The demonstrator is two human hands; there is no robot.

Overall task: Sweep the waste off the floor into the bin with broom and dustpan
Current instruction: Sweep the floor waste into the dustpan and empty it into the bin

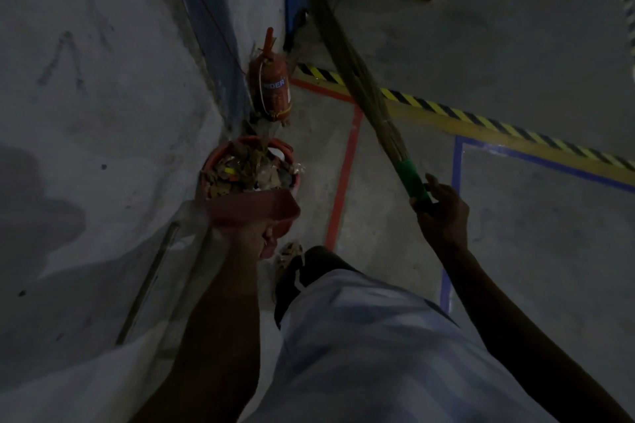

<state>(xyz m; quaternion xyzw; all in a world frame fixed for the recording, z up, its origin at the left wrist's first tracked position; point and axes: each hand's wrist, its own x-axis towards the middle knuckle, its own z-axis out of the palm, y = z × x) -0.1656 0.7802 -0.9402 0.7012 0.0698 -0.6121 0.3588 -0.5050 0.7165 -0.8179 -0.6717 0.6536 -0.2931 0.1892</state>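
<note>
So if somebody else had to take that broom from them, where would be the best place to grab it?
Probably the green sleeve of the broom, just above the right hand, which holds its lower end. That section is smooth and round, so fingers can wrap it, whereas the long straw bristles slanting up and away would bend. Coming from the open floor side on the right looks easiest; the bin and wall crowd the left.

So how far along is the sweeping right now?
Mostly done, it seems: the bin by the wall is heaped with leaves and scraps. In hand: the left hand holds the dustpan at its rim, the right hand grips the broom, raised. Whether waste remains elsewhere cannot be seen.
</note>
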